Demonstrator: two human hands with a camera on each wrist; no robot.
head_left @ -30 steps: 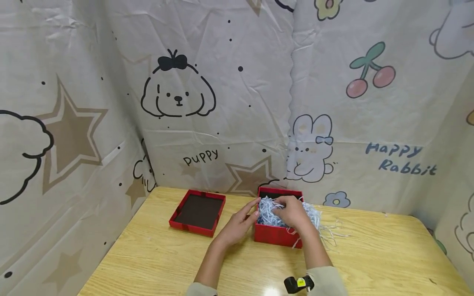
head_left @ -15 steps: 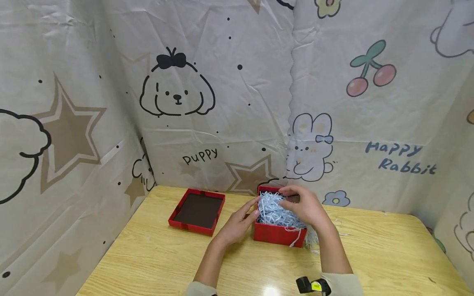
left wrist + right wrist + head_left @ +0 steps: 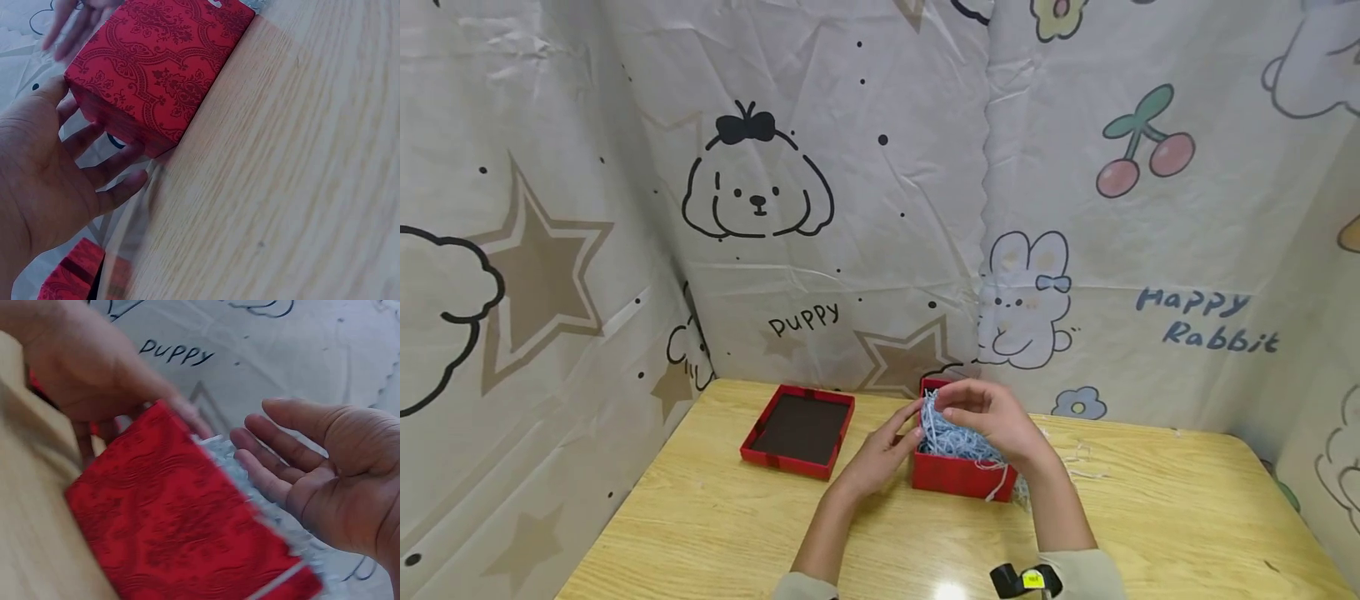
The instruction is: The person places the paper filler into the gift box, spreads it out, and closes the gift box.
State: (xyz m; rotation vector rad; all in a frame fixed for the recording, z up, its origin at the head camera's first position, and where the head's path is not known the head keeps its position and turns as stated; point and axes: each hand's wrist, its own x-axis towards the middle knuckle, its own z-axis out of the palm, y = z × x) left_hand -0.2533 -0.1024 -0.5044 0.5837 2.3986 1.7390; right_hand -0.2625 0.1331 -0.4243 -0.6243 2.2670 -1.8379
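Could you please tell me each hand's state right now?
Left hand: open, against the box.
Right hand: open, holding nothing, over the shreds.

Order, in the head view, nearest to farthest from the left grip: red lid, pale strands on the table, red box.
1. Red box: touching, on its right.
2. Red lid: apart, on its left.
3. Pale strands: right of the box.

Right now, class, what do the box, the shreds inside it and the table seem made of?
Box: probably cardboard covered in patterned paper or fabric, fairly matte; crisp edges, dark scrollwork. Shreds: likely matte, crinkled paper, perhaps plastic; thin, bluish strips. Table: wood or laminate, glossy; grain, bright reflection.
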